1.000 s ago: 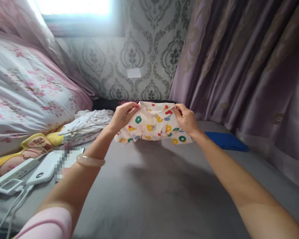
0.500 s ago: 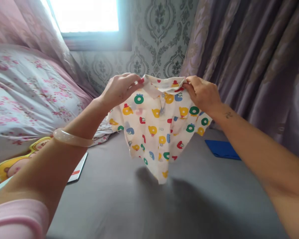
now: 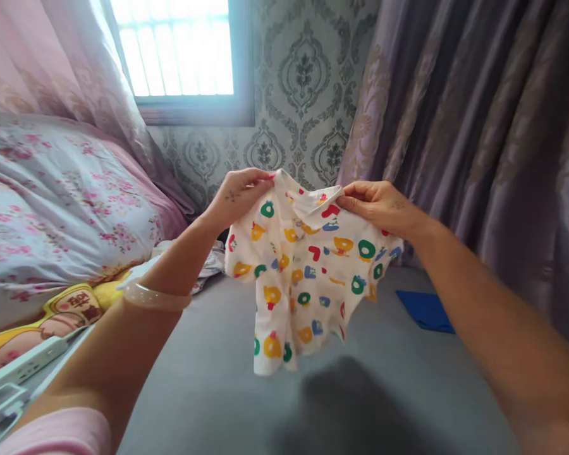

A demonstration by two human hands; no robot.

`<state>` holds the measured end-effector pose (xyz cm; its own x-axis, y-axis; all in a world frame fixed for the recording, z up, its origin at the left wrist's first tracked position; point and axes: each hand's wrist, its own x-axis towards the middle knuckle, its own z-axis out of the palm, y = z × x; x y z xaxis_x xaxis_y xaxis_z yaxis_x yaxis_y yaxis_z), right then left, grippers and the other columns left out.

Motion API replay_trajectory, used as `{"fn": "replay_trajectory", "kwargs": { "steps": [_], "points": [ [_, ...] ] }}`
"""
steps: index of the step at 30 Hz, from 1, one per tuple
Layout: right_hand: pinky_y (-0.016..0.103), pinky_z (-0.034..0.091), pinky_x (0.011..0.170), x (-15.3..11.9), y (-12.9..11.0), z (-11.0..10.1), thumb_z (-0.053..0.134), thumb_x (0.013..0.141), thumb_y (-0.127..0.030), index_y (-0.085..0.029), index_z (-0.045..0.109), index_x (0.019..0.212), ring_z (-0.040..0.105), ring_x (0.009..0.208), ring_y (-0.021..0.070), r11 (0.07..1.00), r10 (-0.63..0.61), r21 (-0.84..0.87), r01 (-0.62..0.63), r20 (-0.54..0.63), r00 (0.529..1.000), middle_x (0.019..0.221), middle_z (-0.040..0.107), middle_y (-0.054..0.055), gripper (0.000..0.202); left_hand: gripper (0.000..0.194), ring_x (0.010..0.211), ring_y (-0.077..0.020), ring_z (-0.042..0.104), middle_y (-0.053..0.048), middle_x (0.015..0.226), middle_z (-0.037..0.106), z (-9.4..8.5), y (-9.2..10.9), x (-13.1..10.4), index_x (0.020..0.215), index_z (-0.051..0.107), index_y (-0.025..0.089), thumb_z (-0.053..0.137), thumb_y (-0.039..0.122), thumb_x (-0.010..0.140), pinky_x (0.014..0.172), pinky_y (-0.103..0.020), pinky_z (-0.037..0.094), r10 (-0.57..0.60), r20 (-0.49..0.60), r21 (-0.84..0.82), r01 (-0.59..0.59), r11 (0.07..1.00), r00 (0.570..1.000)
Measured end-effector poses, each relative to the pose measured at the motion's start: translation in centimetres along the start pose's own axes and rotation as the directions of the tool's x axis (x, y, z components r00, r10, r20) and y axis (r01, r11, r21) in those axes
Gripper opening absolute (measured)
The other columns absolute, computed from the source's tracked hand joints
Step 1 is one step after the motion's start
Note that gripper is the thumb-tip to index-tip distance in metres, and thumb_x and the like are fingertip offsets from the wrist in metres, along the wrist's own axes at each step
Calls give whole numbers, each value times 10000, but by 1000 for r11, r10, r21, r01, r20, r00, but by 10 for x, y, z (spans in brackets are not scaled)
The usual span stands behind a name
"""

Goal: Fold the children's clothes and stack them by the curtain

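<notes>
A small white shirt [image 3: 308,272] with yellow, green, red and blue prints hangs in the air over the grey bed sheet [image 3: 208,392]. My left hand [image 3: 241,197] pinches it at the left end of the collar. At the collar's right end, my right hand [image 3: 382,203] grips the cloth between thumb and fingers. The front hangs in loose folds, with its lower edge uneven and above the sheet. A pale bangle [image 3: 156,297] circles my left forearm.
A blue flat item [image 3: 425,310] lies on the sheet at right. On the left are floral bedding [image 3: 66,208], a yellow cartoon pillow [image 3: 71,309] and a white power strip [image 3: 23,364]. Behind stand a patterned wall [image 3: 303,82], a window [image 3: 175,57] and purple curtains [image 3: 446,126].
Both hands and the shirt sit lower in view, and the shirt's hanging part has swung to the left. The view has tilted up, showing more window; the power strip now shows more.
</notes>
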<state>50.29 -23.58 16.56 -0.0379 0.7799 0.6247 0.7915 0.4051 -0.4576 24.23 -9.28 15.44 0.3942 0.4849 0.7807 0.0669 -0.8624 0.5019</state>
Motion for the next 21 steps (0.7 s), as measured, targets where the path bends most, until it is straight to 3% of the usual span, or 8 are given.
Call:
{"fn": "replay_trajectory", "kwargs": {
  "steps": [2,5,10,14,18,21],
  "points": [
    [310,503,630,4,5,1,588,808,-623,-211,704,913,646,741,210,1000,5,-9,-6,-16,1000,814,715,47,441,366,640,-128,614,-23,744,682,4,-3,1,915,709,161,624,498,800,577,-222,496,-34,29,-51,36,998,999],
    [309,486,650,9,17,2,595,817,-594,-187,700,897,638,764,213,993,-23,-119,15,-67,998,833,714,56,429,324,608,-124,589,-15,682,662,4,-15,3,864,722,160,664,466,774,553,-218,469,-41,94,13,40,999,995],
    [310,454,676,10,27,6,531,890,-528,-205,684,944,637,790,219,940,-34,-341,-18,-147,989,824,704,47,362,257,670,-122,561,-22,766,651,7,-30,9,885,737,179,640,402,804,657,-248,462,147,-35,203,-137,969,988],
    [328,434,720,13,22,10,411,960,-483,-209,637,1034,637,881,248,881,-144,-473,-32,-331,933,902,698,73,363,226,774,-132,563,-14,811,658,16,-16,12,907,721,197,583,367,853,752,-262,446,276,-150,278,-227,933,950],
    [322,423,712,20,18,14,390,968,-484,-214,636,990,642,839,239,855,-166,-518,27,-224,960,846,699,66,365,215,700,-128,560,8,679,640,27,-3,12,794,713,176,633,375,806,708,-248,434,196,90,283,-214,935,976],
    [322,418,719,24,18,15,386,973,-472,-212,639,1003,643,826,230,853,-175,-521,20,-249,953,840,703,61,364,204,668,-122,556,11,626,625,32,-4,12,769,711,166,653,361,781,670,-236,429,101,46,243,-109,964,994]
  ]
}}
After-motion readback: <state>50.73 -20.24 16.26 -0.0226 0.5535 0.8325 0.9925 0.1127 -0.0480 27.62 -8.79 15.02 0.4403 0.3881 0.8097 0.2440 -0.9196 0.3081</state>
